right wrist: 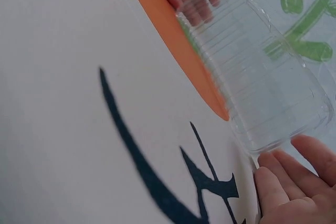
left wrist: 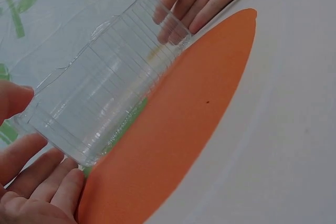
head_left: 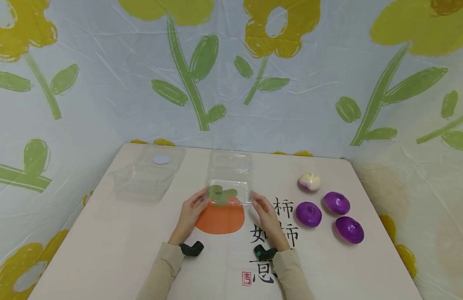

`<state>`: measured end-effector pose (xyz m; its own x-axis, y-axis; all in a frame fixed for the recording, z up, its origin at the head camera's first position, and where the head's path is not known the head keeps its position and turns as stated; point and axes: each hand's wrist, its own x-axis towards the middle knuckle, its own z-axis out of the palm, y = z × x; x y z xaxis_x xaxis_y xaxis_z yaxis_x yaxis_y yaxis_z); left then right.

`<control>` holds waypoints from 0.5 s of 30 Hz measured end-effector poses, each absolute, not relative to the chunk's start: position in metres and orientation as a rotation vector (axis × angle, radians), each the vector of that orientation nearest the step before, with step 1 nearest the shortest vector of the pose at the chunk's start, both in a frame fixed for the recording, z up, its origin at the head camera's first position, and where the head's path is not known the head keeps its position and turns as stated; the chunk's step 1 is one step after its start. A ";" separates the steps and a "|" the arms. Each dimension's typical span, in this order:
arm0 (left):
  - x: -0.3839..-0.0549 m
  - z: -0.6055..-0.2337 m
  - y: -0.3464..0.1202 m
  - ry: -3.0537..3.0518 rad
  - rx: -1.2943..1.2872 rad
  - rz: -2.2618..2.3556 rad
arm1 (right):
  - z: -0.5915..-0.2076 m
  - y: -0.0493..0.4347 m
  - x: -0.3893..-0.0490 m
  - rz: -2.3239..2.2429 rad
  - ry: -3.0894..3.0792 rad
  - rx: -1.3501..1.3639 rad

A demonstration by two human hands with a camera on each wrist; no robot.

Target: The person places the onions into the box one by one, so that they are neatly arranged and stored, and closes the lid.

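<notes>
Head view shows, at the far left of the table, one clear plastic box with its lid opened backward; a white round label is on this lid. Next comes the left hand, with a black device on its wrist. Its fingers are rather extended and slightly apart, at the left end of a second clear box; in the left wrist view, the thumb is at the rim.

This second box is between the two hands, its lid also opened backward, above the upper part of an orange printed fruit. If its bottom fully touches the table, I cannot tell.

At its right end is the right hand, also with rather straight, spread fingers near the lower corner; how firmly they press, I cannot tell. Beside this hand are black printed characters. Further right lie one whitish bulb and three purple bulbs, well apart from the hands.
</notes>
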<state>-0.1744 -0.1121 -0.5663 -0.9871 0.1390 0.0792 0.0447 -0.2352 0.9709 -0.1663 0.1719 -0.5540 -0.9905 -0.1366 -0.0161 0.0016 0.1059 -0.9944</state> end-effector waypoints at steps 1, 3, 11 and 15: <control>-0.175 -0.566 -0.112 1.904 0.234 2.409 | -0.554 0.173 -0.166 -2.027 2.261 -0.139; -0.175 -0.566 -0.111 1.908 0.246 2.399 | -0.554 0.174 -0.165 -2.024 2.270 -0.140; -0.174 -0.566 -0.110 1.929 0.249 2.395 | -0.554 0.174 -0.164 -2.034 2.265 -0.176; -0.173 -0.564 -0.112 1.932 0.245 2.398 | -0.554 0.171 -0.165 -2.030 2.265 -0.171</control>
<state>-0.1734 -0.1123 -0.5642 -0.9860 0.1400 0.0901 0.0582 -0.2168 0.9745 -0.1650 0.1715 -0.5544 -0.9893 -0.1462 0.0042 -0.0201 0.1075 -0.9940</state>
